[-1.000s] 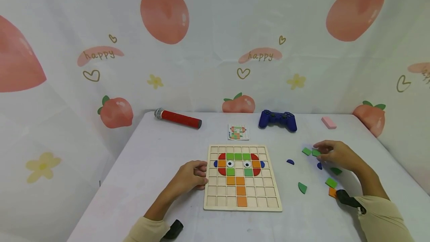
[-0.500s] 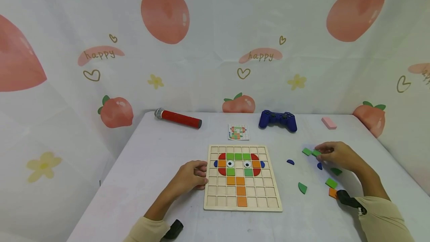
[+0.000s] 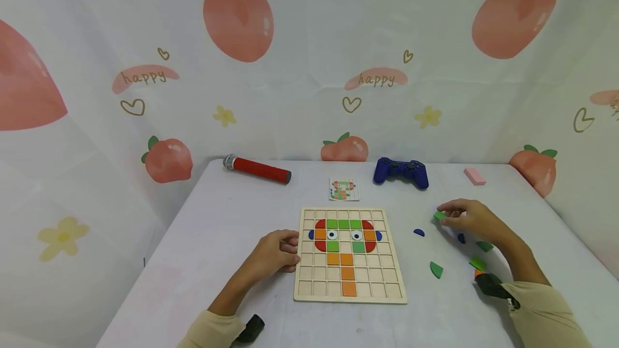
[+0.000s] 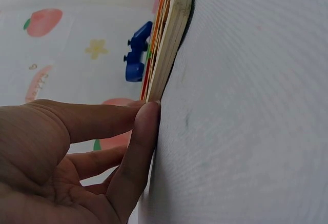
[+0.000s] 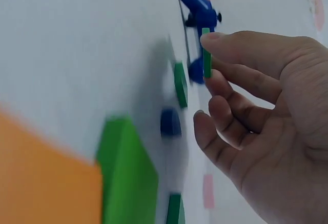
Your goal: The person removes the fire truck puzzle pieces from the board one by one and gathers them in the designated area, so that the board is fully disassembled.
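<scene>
A square wooden grid board [image 3: 316,283] lies on the table with red, green, orange and blue pieces and two eye tiles set in it, forming a face. My left hand [image 3: 271,255] grips the board's left edge, thumb and finger meeting at its corner in the left wrist view. Between thumb and fingers, my right hand [image 3: 476,222] pinches a thin green tile [image 5: 207,55], held edge-on above the table in the right wrist view. Below it lies another green piece [image 5: 180,84], beside a blue half-circle piece [image 5: 170,123].
Loose pieces lie right of the board: a blue half-circle [image 3: 419,232], a green quarter-circle [image 3: 436,269] and others under the right forearm. Behind are a small pattern card [image 3: 344,189], a red microphone [image 3: 258,169], a blue game controller [image 3: 400,173] and a pink block [image 3: 475,176].
My right hand has picked up a green tile and shifted left, over the spot of the neighbouring green one. The left hand stays at the board's edge.
</scene>
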Demonstrator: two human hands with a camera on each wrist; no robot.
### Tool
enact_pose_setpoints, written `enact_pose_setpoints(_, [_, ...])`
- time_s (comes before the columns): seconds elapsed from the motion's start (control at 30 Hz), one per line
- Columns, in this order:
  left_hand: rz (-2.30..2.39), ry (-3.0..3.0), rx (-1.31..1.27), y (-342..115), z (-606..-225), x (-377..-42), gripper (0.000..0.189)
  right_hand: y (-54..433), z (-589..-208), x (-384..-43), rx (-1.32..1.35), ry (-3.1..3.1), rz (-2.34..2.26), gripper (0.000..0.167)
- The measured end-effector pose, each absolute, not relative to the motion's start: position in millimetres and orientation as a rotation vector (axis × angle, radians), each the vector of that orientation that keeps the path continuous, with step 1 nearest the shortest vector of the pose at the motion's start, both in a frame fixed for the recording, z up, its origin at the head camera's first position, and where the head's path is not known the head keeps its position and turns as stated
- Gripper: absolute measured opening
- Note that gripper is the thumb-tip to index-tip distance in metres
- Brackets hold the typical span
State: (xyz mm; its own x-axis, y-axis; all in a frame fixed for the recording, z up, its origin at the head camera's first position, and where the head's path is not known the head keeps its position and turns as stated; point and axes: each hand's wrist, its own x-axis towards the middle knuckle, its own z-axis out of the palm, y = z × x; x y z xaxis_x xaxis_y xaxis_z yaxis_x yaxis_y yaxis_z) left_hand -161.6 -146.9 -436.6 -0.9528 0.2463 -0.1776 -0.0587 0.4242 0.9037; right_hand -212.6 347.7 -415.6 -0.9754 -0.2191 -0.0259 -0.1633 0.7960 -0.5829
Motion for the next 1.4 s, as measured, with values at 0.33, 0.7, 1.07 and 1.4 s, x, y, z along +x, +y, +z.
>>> enact_pose_setpoints(0.33, [1.540, 2.397, 0.159, -145, -436, -162, 0.058, 307, -416, -210, -0.437, 2.848, -0.998, 0.035])
enact_pose_setpoints(0.7, [1.536, 2.400, 0.153, -144, -435, -161, 0.058, 267, -417, -205, -0.650, 2.790, -1.003, 0.028])
enact_pose_setpoints(1.07, [1.527, 2.410, 0.147, -144, -435, -160, 0.058, 222, -417, -194, -0.747, 2.664, -0.970, 0.030])
enact_pose_setpoints(1.4, [1.531, 2.410, 0.152, -145, -434, -161, 0.057, 188, -417, -181, -0.894, 2.580, -0.910, 0.025])
